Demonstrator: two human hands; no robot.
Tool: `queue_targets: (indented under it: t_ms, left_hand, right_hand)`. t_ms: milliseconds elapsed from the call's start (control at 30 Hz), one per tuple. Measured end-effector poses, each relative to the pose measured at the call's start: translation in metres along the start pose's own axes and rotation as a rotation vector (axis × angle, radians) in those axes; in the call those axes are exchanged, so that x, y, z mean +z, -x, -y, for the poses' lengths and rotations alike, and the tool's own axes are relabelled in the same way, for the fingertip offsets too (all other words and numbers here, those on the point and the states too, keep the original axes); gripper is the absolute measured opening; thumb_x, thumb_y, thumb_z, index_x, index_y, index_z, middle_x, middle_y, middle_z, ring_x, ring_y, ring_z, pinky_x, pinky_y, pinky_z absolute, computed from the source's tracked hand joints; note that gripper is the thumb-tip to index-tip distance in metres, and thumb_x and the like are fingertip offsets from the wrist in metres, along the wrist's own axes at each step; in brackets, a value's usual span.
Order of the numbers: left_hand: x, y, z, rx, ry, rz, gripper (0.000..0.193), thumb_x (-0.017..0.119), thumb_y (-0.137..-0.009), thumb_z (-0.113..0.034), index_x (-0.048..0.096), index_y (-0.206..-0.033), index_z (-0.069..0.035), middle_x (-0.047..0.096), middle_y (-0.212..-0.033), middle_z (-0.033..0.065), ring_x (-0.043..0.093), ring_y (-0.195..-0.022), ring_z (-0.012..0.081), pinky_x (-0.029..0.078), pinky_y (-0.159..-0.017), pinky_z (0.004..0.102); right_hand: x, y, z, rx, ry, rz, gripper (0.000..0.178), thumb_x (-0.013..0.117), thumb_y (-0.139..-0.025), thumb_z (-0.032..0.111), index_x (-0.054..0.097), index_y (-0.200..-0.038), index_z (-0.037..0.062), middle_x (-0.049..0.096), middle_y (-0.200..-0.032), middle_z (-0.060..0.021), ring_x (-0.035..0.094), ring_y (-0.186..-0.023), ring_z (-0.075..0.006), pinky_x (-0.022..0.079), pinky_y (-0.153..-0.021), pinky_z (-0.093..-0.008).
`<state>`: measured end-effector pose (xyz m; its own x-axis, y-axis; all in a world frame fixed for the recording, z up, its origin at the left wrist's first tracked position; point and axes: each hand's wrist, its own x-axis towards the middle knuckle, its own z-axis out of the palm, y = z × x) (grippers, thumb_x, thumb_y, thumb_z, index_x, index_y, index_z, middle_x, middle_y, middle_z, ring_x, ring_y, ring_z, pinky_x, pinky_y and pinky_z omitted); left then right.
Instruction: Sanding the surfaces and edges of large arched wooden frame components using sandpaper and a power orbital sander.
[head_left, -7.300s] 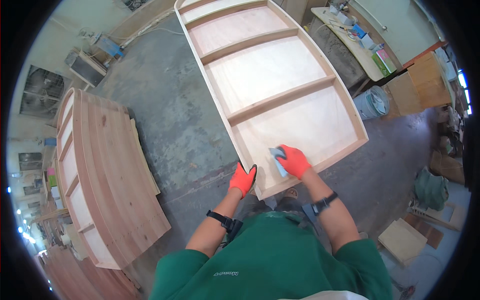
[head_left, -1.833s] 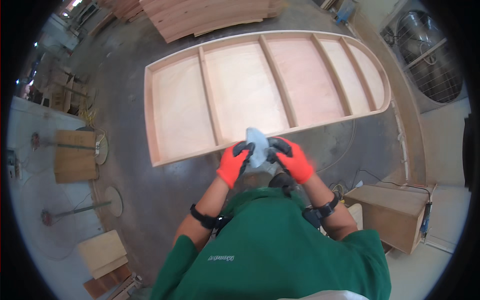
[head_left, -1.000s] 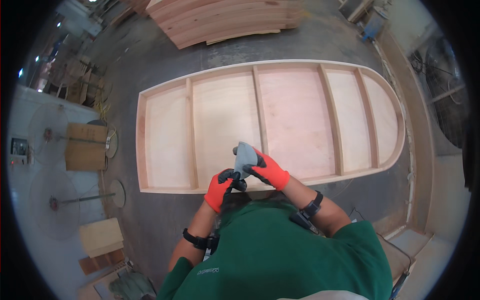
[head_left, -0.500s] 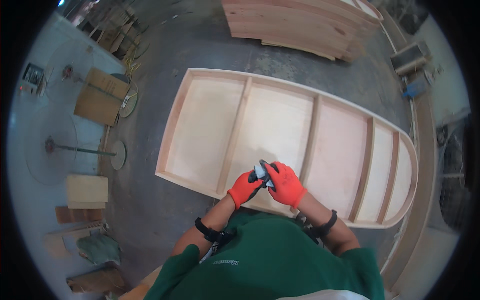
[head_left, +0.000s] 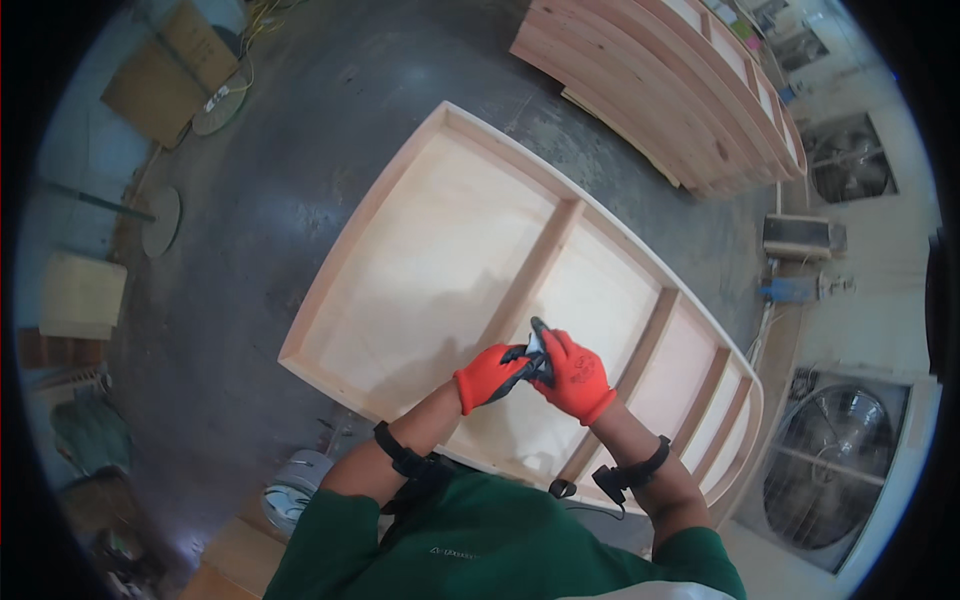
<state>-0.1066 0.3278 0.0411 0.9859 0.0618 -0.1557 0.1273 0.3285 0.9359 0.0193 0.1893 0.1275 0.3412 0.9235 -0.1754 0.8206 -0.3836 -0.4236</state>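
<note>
Grey concrete floor (head_left: 300,200) carries a long pale wooden frame (head_left: 440,250) divided by crossbars, with stacked curved panels (head_left: 680,100) beyond it. Above the frame, the left hand (head_left: 490,375) and right hand (head_left: 577,375), both in orange gloves, meet, their fingers (head_left: 553,350) curled tight around a small grey folded piece (head_left: 538,345) pinched between them.

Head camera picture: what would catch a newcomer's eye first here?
Two bright orange gloves stand out at the centre: the left hand and right hand meet around a small grey folded sheet. Beneath them lies a big pale wooden frame with cross ribs, flat on the dark concrete floor. A stack of similar curved wooden frames sits at upper right.
</note>
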Motion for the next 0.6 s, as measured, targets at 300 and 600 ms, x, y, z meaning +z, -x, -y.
queue_targets:
  t_ms: [300, 600]
  left_hand:
    - [-0.021, -0.056, 0.011, 0.216, 0.404, -0.611, 0.05, 0.058, -0.098, -0.023, 0.044, -0.141, -0.001, 0.058, -0.128, 0.0164, 0.058, -0.113, 0.0231, 0.047, -0.096, 0.033]
    - [0.011, -0.039, 0.061, 0.016, -0.953, -0.456, 0.061, 0.066, -0.084, -0.031, 0.05, -0.134, -0.001, 0.045, -0.142, 0.0189, 0.037, -0.135, 0.0374, 0.028, -0.113, 0.0511]
  right_hand:
    - [-0.031, -0.203, -0.087, -0.074, 0.421, -0.057, 0.065, 0.066, -0.085, 0.04, 0.045, -0.141, 0.0131, 0.06, -0.121, -0.0154, 0.064, -0.1, -0.0356, 0.052, -0.084, -0.045]
    - [-0.028, -0.432, -0.062, -0.197, 0.552, -0.212, 0.041, 0.051, -0.093, 0.045, 0.06, -0.122, 0.0162, 0.065, -0.116, -0.0119, 0.063, -0.104, -0.0344, 0.051, -0.088, -0.045]
